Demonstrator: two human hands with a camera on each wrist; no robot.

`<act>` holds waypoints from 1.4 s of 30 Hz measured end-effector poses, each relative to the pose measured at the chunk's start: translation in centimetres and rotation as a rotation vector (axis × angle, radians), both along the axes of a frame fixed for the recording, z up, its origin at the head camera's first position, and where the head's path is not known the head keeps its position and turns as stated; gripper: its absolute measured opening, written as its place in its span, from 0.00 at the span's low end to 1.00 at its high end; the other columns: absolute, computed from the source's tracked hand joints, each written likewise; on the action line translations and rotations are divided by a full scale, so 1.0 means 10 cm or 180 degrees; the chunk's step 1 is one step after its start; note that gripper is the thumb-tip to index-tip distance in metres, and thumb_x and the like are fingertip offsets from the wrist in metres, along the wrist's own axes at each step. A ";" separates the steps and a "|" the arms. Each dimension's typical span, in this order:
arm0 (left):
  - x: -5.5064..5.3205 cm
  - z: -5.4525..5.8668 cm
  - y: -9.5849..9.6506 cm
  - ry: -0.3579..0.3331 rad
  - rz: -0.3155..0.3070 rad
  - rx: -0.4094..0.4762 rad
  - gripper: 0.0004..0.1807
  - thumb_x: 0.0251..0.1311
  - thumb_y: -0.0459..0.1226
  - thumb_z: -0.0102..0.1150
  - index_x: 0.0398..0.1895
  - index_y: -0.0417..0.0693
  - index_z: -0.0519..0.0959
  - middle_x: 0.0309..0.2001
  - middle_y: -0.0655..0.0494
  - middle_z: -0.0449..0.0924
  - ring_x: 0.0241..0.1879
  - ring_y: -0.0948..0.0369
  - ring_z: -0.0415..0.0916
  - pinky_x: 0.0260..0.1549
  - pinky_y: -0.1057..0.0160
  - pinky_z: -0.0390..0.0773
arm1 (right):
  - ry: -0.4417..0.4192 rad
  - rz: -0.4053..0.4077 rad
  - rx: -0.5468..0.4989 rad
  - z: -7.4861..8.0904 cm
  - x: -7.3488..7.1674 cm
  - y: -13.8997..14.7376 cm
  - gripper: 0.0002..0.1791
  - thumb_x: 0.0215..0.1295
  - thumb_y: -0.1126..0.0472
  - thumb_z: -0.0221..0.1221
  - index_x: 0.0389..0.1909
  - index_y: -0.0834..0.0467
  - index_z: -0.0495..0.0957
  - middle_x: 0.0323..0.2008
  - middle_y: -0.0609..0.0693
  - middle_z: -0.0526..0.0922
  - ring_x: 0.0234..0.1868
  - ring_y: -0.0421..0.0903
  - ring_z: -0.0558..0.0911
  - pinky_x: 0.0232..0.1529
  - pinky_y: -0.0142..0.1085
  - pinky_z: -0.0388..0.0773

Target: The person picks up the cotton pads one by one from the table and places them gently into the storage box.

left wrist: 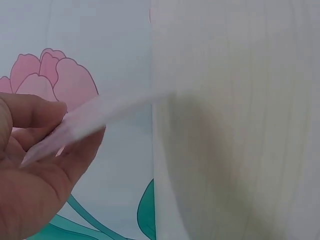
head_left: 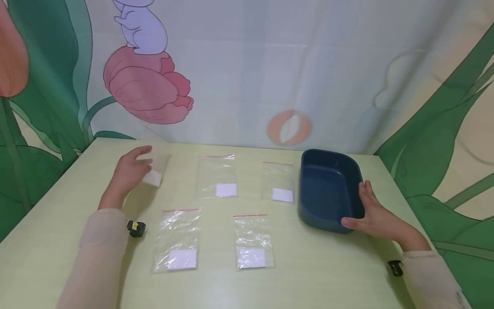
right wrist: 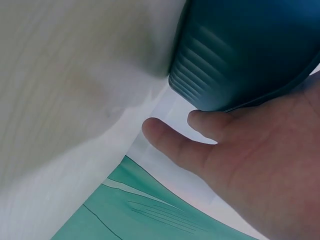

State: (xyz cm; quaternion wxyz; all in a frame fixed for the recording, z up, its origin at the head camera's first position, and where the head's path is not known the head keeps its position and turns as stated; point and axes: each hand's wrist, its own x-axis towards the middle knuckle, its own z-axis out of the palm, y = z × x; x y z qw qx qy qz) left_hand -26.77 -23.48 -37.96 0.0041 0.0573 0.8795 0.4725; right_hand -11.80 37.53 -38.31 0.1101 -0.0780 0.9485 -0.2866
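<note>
At the table's back left, my left hand [head_left: 131, 171] pinches a clear zip bag [head_left: 159, 159] with a white card inside. The left wrist view shows that zip bag [left wrist: 95, 117] tilted and blurred between thumb and fingers, above the table. My right hand [head_left: 380, 221] rests against the near right corner of a dark blue open box [head_left: 328, 223], its thumb at the front rim and its fingers along the right side. In the right wrist view the fingers [right wrist: 175, 145] look straight beside the ribbed box wall [right wrist: 200, 70].
Two clear zip bags with white cards, a left one [head_left: 210, 174] and a right one [head_left: 275, 176], lie in the back row. Nearer lie two more, a left bag [head_left: 179, 231] and a right bag [head_left: 252, 234]. A printed curtain [head_left: 239, 77] hangs behind the table.
</note>
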 end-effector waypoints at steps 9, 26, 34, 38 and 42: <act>-0.01 0.01 0.03 0.0159 0.0000 0.0082 0.43 0.65 0.22 0.45 0.83 0.52 0.47 0.79 0.45 0.51 0.65 0.40 0.69 0.48 0.58 0.71 | -0.0010 0.0012 -0.0132 -0.04 -0.01 0.04 0.68 0.65 0.44 0.66 0.76 0.67 0.20 0.74 0.65 0.13 0.73 0.77 0.31 0.61 0.76 0.48; -0.02 0.06 0.07 -0.0020 0.0251 0.0304 0.46 0.67 0.24 0.45 0.83 0.55 0.39 0.81 0.47 0.41 0.69 0.42 0.60 0.65 0.42 0.62 | -0.0054 0.0040 -0.0184 -0.03 -0.03 0.04 0.68 0.65 0.44 0.66 0.75 0.67 0.19 0.73 0.65 0.11 0.72 0.77 0.30 0.60 0.76 0.47; 0.06 0.21 0.21 -0.0028 0.0103 0.0568 0.45 0.73 0.30 0.47 0.83 0.63 0.37 0.79 0.50 0.52 0.65 0.44 0.68 0.65 0.43 0.64 | -0.0059 0.0045 -0.0179 -0.04 -0.03 0.08 0.68 0.65 0.44 0.66 0.75 0.67 0.20 0.73 0.65 0.11 0.73 0.76 0.28 0.61 0.76 0.46; 0.14 0.31 0.32 0.0010 -0.0022 0.0633 0.43 0.75 0.32 0.47 0.83 0.66 0.36 0.80 0.53 0.49 0.66 0.44 0.68 0.64 0.42 0.66 | -0.0056 0.0033 -0.0163 -0.04 -0.05 0.07 0.68 0.64 0.44 0.66 0.75 0.68 0.20 0.73 0.66 0.11 0.72 0.77 0.30 0.61 0.76 0.47; 0.20 0.38 0.44 0.0054 -0.0118 0.0661 0.43 0.76 0.33 0.46 0.83 0.66 0.36 0.81 0.57 0.45 0.67 0.45 0.68 0.64 0.42 0.65 | -0.0044 0.0021 -0.0176 -0.03 -0.05 0.05 0.69 0.63 0.43 0.67 0.76 0.69 0.21 0.73 0.67 0.12 0.73 0.76 0.29 0.62 0.75 0.46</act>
